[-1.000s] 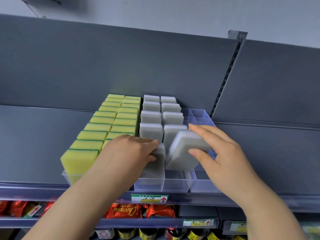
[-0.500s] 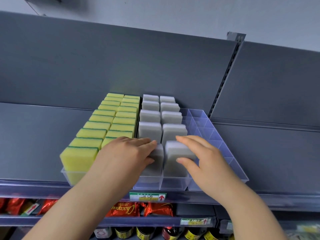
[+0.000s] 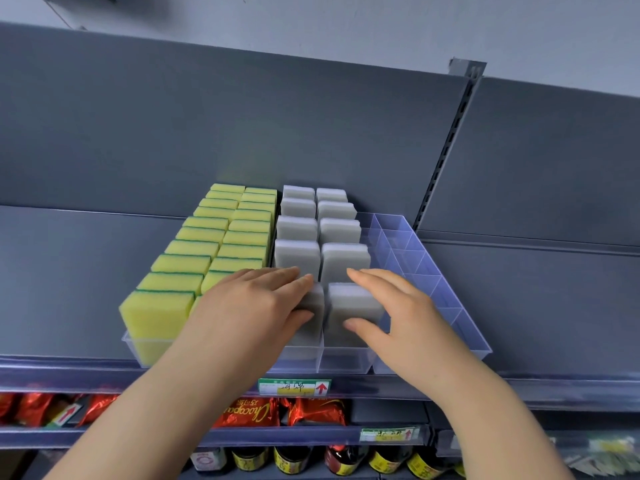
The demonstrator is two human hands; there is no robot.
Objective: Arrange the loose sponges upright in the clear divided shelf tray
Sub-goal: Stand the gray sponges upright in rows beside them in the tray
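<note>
Two grey sponges stand upright in adjacent front compartments of the clear tray (image 3: 346, 358): left grey sponge (image 3: 313, 306) and right grey sponge (image 3: 356, 303). Judged light, soft, compressible foam, not fragile. Best held lightly across the broad faces near the top, to avoid buckling.

Left hand (image 3: 252, 306): grip narrow, fingers laid over the top, thumb on the front face, pinching its sponge. Right hand (image 3: 405, 317): same pinch, slightly wider.

Yellow sponges (image 3: 156, 313) fill the left rows.

rightmost tray (image 3: 446, 296) compartments open, sponges (image 3: 298, 254) packing left columns
</note>
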